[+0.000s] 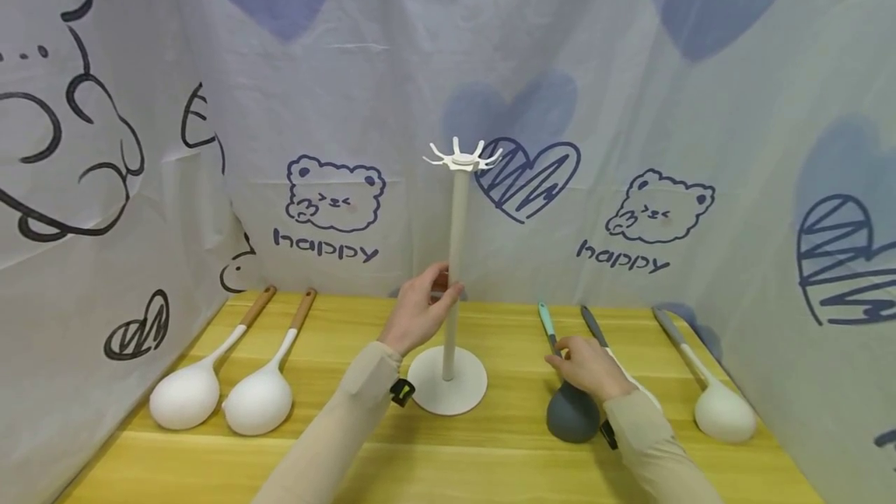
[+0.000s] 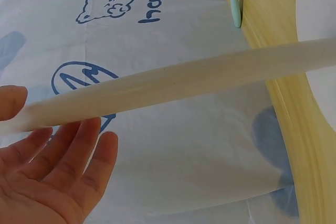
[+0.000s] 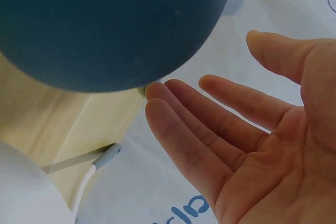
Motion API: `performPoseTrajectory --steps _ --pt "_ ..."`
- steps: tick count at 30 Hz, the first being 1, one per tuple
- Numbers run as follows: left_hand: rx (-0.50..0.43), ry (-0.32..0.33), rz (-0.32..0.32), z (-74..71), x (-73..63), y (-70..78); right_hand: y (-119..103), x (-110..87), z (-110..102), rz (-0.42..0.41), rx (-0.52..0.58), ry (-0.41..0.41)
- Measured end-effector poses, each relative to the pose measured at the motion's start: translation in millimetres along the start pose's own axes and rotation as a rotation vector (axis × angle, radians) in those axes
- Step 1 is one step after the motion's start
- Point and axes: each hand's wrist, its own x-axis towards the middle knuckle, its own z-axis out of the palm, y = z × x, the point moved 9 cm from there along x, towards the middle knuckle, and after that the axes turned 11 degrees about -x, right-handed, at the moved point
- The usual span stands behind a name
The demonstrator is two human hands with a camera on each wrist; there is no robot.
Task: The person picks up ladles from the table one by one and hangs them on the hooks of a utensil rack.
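In the middle of the table stands a white utensil stand [image 1: 453, 271], with a round base and a ring of hooks on top. My left hand [image 1: 420, 309] holds its pole partway up, thumb on one side and fingers on the other. To the right lies a dark grey ladle [image 1: 572, 414] with a mint handle end. Over its handle hovers my right hand [image 1: 591, 368], fingers extended and apart from the thumb, nothing between them. Another ladle with a dark handle [image 1: 593, 325] lies beside it, partly hidden by that hand.
At the left lie two white ladles, one outer [image 1: 185, 397] and one inner [image 1: 259, 401], with wooden handles. A white ladle [image 1: 724, 413] with a grey handle lies at the far right. Printed cloth [image 1: 420, 37] hangs behind and along both sides of the wooden table [image 1: 476, 465].
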Motion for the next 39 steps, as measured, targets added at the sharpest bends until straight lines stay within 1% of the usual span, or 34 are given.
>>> performPoseTrajectory --steps 6,10,13,18,25,30,34,39 --pt "0.003 0.019 0.000 -6.2 2.2 4.3 3 7.5 5 0.011 -0.010 -0.024" --pt "0.007 0.059 0.009 -13.7 6.3 11.6 2 10.2 7 0.000 -0.019 -0.057" --pt "0.019 0.088 0.019 -19.3 8.7 17.7 3 11.5 10 0.009 -0.010 -0.095" --pt "0.029 0.116 0.039 -25.9 10.3 25.0 6 14.2 13 0.014 -0.022 -0.122" --pt "0.034 0.152 0.053 -34.3 12.5 29.9 1 19.1 16 -0.069 -0.045 -0.095" --pt "0.033 0.158 0.050 -37.5 15.2 33.2 0 21.8 17 -0.080 -0.059 -0.075" --pt "0.037 0.157 0.044 -38.3 15.7 36.0 -2 23.3 16 -0.106 -0.074 -0.053" --pt "0.029 0.168 0.068 -40.2 16.2 41.2 -3 20.7 13 -0.129 -0.059 -0.037"
